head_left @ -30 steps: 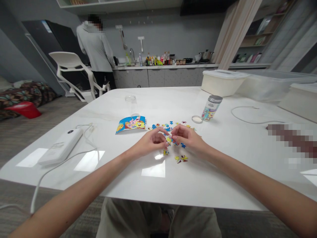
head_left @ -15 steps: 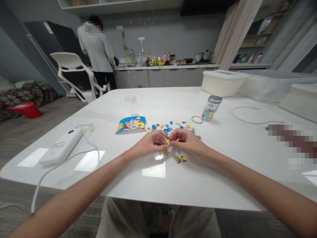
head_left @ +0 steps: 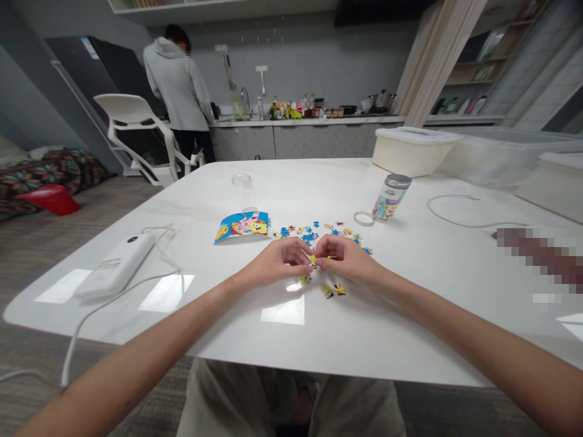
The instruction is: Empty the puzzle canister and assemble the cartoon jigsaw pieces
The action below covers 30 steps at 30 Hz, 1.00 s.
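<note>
My left hand (head_left: 277, 262) and my right hand (head_left: 342, 258) meet fingertip to fingertip over the white table (head_left: 319, 328), both pinched on small yellow puzzle pieces (head_left: 313, 261) held between them. Loose puzzle pieces (head_left: 319, 232) lie scattered just beyond my hands, and a few more pieces (head_left: 334, 289) sit nearer to me. A colourful cartoon picture sheet (head_left: 242, 226) lies to the left of the pieces. A printed tin (head_left: 390, 197) stands to the right, its round lid (head_left: 364, 218) flat beside it.
A white power bank (head_left: 116, 264) with a cable lies at the left. A clear glass (head_left: 242, 189) stands beyond the sheet. Plastic storage boxes (head_left: 412, 151) line the far right, with a white cable (head_left: 460, 209) near them. A person in a grey hoodie (head_left: 177, 91) stands at the counter by a white chair (head_left: 136, 130).
My right hand drew in towards the left until the fingertips met on the yellow pieces. Over the last half second both hands have stayed almost still.
</note>
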Available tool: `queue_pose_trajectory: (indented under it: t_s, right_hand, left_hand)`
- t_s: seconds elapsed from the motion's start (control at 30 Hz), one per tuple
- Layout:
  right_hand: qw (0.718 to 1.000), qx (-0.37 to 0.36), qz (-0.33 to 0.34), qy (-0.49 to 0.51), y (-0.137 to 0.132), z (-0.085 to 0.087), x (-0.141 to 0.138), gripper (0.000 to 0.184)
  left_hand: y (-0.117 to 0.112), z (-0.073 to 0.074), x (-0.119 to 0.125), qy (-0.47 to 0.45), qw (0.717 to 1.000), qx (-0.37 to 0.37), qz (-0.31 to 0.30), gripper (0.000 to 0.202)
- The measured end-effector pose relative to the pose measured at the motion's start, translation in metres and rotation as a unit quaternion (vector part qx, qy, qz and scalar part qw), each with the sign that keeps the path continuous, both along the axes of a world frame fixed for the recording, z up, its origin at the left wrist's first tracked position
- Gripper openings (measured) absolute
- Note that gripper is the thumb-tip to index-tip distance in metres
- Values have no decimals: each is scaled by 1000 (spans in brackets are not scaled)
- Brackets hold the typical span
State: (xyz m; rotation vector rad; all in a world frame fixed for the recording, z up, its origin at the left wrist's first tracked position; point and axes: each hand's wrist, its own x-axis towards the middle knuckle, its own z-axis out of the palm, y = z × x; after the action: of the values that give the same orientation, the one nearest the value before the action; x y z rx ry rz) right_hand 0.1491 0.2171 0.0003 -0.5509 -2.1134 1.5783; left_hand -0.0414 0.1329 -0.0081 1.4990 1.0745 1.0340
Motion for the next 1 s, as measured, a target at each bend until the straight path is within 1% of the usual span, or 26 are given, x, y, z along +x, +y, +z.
queue_pose_trajectory:
  t_s: [0.07,0.1,0.13,0.17,0.23,0.27,0.3,0.33,0.43,0.53,0.63,0.7,0.83,0.9,1.0]
  right_hand:
    - [1000,11,19,-14,1,5,3,16]
    - [998,39,32,-29,2,9,6,12]
    - [994,85,48,-51,4,11,9,8]
    - [983,152,64,-75,6,14,12,4]
    - [945,286,108,-117,10,17,19,7]
    - [926,331,130,-128,12,17,21,9]
    - [912,358,148,-134,14,17,23,11]
    - [906,369,160,-135,15,17,25,12]
    - [903,361,179,-151,18,19,28,11]
    - [901,330,202,-197,22,25,32,3]
    - [897,299,221,-240,24,31,37,15]
    - [897,286,222,-253,25,32,39,19]
    - [898,272,222,-264,23,32,38,14]
    - [900,270,221,-261,22,31,37,13]
    - [902,272,218,-256,21,31,37,12]
  left_hand:
    - [-2,1,0,10,1000,1,-9,29]
    - [-4,3,0,25,1000,3,-12,30]
    - [-6,5,1,52,998,9,-14,31]
    - [-8,8,2,89,996,20,-17,32]
    - [-14,14,5,178,983,50,-25,28]
    - [-16,18,7,215,974,65,-32,25]
    - [-18,20,9,244,966,77,-42,22]
    - [-19,22,10,263,960,86,-52,19]
    - [-21,24,14,302,943,115,-75,15]
    - [-20,21,14,341,925,145,-81,14]
    - [-20,19,13,363,915,154,-84,15]
    - [-21,18,13,361,914,166,-86,17]
    - [-20,16,15,328,915,213,-93,19]
    - [-18,15,16,314,916,224,-113,19]
    - [-16,14,16,312,913,219,-148,19]
